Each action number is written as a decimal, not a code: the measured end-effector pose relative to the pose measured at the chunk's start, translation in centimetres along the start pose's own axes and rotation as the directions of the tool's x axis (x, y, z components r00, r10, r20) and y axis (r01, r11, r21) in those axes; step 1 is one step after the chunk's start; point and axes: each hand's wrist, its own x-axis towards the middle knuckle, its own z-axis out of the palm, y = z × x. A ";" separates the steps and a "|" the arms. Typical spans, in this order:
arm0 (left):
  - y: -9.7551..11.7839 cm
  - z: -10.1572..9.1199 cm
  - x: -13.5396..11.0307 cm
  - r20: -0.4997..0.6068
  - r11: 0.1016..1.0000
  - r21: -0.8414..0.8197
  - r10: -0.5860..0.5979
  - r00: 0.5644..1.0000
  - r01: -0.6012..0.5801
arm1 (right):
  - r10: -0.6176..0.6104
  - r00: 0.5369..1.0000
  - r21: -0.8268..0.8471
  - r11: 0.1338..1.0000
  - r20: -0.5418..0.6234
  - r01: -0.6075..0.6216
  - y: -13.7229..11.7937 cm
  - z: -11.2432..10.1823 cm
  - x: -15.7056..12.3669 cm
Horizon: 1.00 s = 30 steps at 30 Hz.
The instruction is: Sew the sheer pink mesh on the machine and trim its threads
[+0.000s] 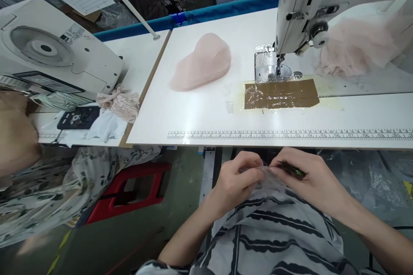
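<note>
Through the head camera I see both hands low in the lap, on the near side of the table [209, 111]. The left hand [237, 182] has thumb and forefinger closed in a tight pinch on a sheer scrap [265, 177] of pale cloth. The right hand [311, 178] meets it from the opposite side. Its fingertips touch the same scrap, and its fingers are curled shut around a small dark tool [292, 171] with a green spot, which I cannot identify. The scrap sits directly between the two sets of fingertips, just above the striped shirt [274, 227].

My worry is the grip: the cloth looks thin and slick, so a loosened pinch could let it slide off the lap to the floor. The tool lies close to the left fingertips, and a slip could nick them or snag the weave.

Well beyond the fingers, the pink cloth pile [201, 62] and the sewing machine [309, 4] are out of reach.
</note>
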 end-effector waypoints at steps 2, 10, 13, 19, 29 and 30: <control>0.0 0.1 0.0 0.013 1.000 -0.010 -0.004 1.000 0.004 | 0.030 0.999 0.052 0.998 -0.014 -0.030 -0.2 -0.4 0.1; 0.0 0.2 0.2 -0.040 0.997 -0.079 0.016 0.999 -0.019 | -0.055 0.998 -0.142 0.988 0.018 0.057 1.6 -1.3 -0.8; 0.0 0.2 0.3 -0.047 0.994 -0.110 0.008 0.999 -0.013 | -0.183 0.982 -0.285 0.939 0.054 0.191 2.3 -1.2 -1.1; 0.1 0.2 0.6 -0.034 0.989 -0.149 -0.004 0.999 -0.001 | -0.335 0.940 -0.334 0.880 0.067 0.337 2.6 -0.6 -1.3; 0.6 0.1 0.6 -0.045 0.986 -0.163 -0.028 0.999 0.021 | -0.357 0.933 -0.285 0.891 0.043 0.354 2.3 -0.4 -1.2; 0.5 0.1 0.6 -0.048 0.986 -0.164 -0.027 0.998 0.019 | -0.352 0.935 -0.282 0.893 0.044 0.350 2.3 -0.4 -1.2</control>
